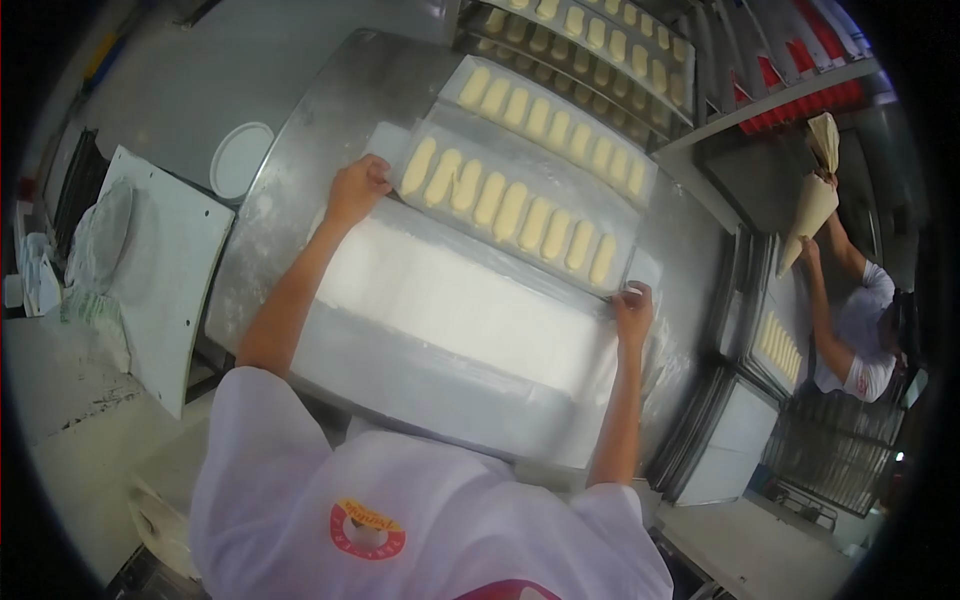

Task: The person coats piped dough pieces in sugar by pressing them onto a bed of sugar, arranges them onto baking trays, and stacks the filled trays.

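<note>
Pale piped dough fingers [487,198] lie in a row on a sheet of baking paper [395,143] in front of me. My left hand [362,188] is closed, pinching the sheet near its left end. At the right end, my right hand [632,308] also pinches the sheet between closed fingers. Closer to my body is a long tray [420,365] bearing a wide layer of white powder [430,290]. Just beyond the held sheet, a second sheet [455,85] carries another row of dough fingers.
The metal table [290,190] is dusted with powder. Behind it a rack [690,75] holds trays of dough fingers. To the right, a co-worker [860,330] holds a piping bag [812,205] over a tray on stacked trays. A white board [175,270] stands at left.
</note>
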`<state>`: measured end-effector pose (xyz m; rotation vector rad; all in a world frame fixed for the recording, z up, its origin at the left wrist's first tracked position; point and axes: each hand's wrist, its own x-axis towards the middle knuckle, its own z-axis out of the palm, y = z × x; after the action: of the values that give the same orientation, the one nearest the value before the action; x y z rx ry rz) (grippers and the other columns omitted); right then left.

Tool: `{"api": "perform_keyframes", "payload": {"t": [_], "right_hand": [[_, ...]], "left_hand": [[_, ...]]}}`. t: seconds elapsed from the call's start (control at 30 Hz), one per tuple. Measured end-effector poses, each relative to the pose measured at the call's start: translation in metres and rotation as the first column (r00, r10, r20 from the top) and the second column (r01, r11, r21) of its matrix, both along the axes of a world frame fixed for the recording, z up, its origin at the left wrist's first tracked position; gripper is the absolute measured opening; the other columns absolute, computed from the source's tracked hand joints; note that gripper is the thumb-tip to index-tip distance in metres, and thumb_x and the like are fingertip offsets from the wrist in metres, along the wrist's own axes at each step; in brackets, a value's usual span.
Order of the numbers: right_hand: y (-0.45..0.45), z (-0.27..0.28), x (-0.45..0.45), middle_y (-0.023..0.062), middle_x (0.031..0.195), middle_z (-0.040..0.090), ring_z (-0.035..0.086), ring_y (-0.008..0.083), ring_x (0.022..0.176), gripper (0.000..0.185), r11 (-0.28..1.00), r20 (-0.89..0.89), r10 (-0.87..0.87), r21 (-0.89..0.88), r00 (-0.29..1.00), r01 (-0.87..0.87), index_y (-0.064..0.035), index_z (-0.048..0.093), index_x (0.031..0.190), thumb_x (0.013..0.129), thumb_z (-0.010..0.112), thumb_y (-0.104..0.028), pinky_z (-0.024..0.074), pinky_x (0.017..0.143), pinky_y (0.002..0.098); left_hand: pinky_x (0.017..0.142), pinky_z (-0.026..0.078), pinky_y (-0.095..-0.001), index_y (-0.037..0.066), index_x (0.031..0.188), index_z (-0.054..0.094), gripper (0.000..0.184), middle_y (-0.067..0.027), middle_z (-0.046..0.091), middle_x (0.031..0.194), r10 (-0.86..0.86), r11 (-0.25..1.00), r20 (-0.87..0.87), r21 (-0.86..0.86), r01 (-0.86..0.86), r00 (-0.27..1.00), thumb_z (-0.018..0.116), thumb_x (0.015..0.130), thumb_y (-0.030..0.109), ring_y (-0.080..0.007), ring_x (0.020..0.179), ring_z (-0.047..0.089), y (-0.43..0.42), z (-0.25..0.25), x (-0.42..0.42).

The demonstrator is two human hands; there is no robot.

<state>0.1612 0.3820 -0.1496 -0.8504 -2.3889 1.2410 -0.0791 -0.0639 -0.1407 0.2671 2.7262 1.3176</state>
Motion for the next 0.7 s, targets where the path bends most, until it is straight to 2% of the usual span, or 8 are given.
{"api": "perform_keyframes", "payload": {"t": [0.1, 0.17, 0.23, 0.27, 0.43, 0.53, 0.63, 0.7], "right_hand": [[0.009, 0.007, -0.006, 0.0033, 0.079, 0.062, 0.056, 0.0113, 0.074, 0.032, 0.983, 0.075, -0.064, -0.167, 0.995, 0.076, -0.0020, 0.058, 0.106, 0.074, 0.064, 0.000, 0.0441, 0.071, 0.0244], [0.004, 0.034, -0.009, 0.0025, 0.093, 0.062, 0.054, 0.0117, 0.083, 0.035, 0.880, 0.168, 0.091, -0.475, 0.982, 0.000, -0.0019, 0.057, 0.113, 0.079, 0.062, -0.007, 0.0376, 0.074, 0.0251], [0.011, 0.043, -0.009, 0.0031, 0.097, 0.061, 0.053, 0.0119, 0.087, 0.037, 0.824, 0.121, 0.092, -0.567, 0.988, -0.007, -0.0009, 0.056, 0.116, 0.080, 0.060, -0.009, 0.0359, 0.075, 0.0247], [0.014, 0.045, -0.005, 0.0038, 0.101, 0.061, 0.052, 0.0121, 0.091, 0.039, 0.755, 0.093, 0.093, -0.656, 0.991, -0.010, 0.0001, 0.055, 0.119, 0.082, 0.059, -0.011, 0.0343, 0.075, 0.0244], [0.003, 0.069, 0.027, 0.0053, 0.106, 0.060, 0.052, 0.0141, 0.100, 0.034, 0.677, -0.117, 0.010, -0.730, 0.993, -0.092, 0.0021, 0.057, 0.115, 0.082, 0.058, -0.006, 0.0356, 0.088, 0.0269], [-0.012, 0.099, 0.042, 0.0057, 0.103, 0.063, 0.054, 0.0149, 0.101, 0.030, 0.663, -0.244, -0.031, -0.730, 0.969, -0.163, 0.0023, 0.059, 0.111, 0.081, 0.059, -0.003, 0.0360, 0.093, 0.0279], [-0.014, 0.123, 0.045, 0.0070, 0.102, 0.064, 0.056, 0.0147, 0.098, 0.031, 0.746, -0.248, -0.037, -0.652, 0.968, -0.138, 0.0041, 0.059, 0.111, 0.081, 0.060, -0.003, 0.0379, 0.092, 0.0279], [-0.009, 0.144, 0.034, 0.0089, 0.106, 0.063, 0.058, 0.0158, 0.099, 0.035, 0.782, -0.325, -0.031, -0.597, 0.945, -0.180, 0.0056, 0.057, 0.113, 0.079, 0.056, -0.002, 0.0411, 0.091, 0.0274]], "left_hand": [[0.076, 0.048, -0.0313, 0.006, 0.106, 0.062, 0.035, -0.0102, 0.068, 0.087, 0.008, 1.000, 0.093, -0.026, -0.005, 0.996, 0.067, 0.071, 0.004, -0.0202, 0.084, 0.064, 0.003, -0.003, -0.010], [0.077, 0.047, -0.0304, 0.005, 0.108, 0.062, 0.037, -0.0093, 0.068, 0.090, -0.004, 0.999, 0.151, -0.036, 0.010, 0.988, 0.066, 0.072, 0.003, -0.0194, 0.086, 0.064, -0.001, 0.009, -0.015], [0.089, 0.040, -0.0256, 0.000, 0.121, 0.055, 0.045, -0.0073, 0.063, 0.104, -0.243, 0.891, 0.442, 0.455, 0.018, 0.863, 0.060, 0.077, 0.004, -0.0158, 0.100, 0.056, -0.005, 0.033, -0.011], [0.092, 0.037, -0.0254, -0.002, 0.123, 0.053, 0.047, -0.0070, 0.061, 0.108, -0.280, 0.861, 0.425, 0.509, 0.029, 0.861, 0.059, 0.077, 0.004, -0.0156, 0.104, 0.054, -0.006, 0.043, -0.010], [0.093, 0.035, -0.0276, -0.004, 0.124, 0.052, 0.048, -0.0074, 0.059, 0.104, -0.176, 0.787, 0.369, 0.609, -0.094, 0.913, 0.062, 0.078, 0.006, -0.0153, 0.095, 0.051, -0.032, 0.024, 0.008], [0.094, 0.034, -0.0277, -0.005, 0.128, 0.046, 0.054, -0.0080, 0.057, 0.109, -0.287, 0.787, 0.374, 0.617, -0.005, 0.882, 0.063, 0.078, 0.007, -0.0149, 0.100, 0.050, -0.035, 0.087, 0.040], [0.098, 0.033, -0.0282, -0.007, 0.130, 0.041, 0.057, -0.0078, 0.055, 0.114, -0.222, 0.748, 0.366, 0.659, -0.083, 0.904, 0.063, 0.080, 0.009, -0.0152, 0.106, 0.049, -0.034, 0.119, 0.053], [0.101, 0.030, -0.0275, -0.008, 0.137, 0.029, 0.067, -0.0075, 0.055, 0.117, -0.159, 0.702, 0.301, 0.704, -0.106, 0.940, 0.062, 0.082, 0.011, -0.0150, 0.110, 0.048, -0.029, 0.134, 0.046]]}}
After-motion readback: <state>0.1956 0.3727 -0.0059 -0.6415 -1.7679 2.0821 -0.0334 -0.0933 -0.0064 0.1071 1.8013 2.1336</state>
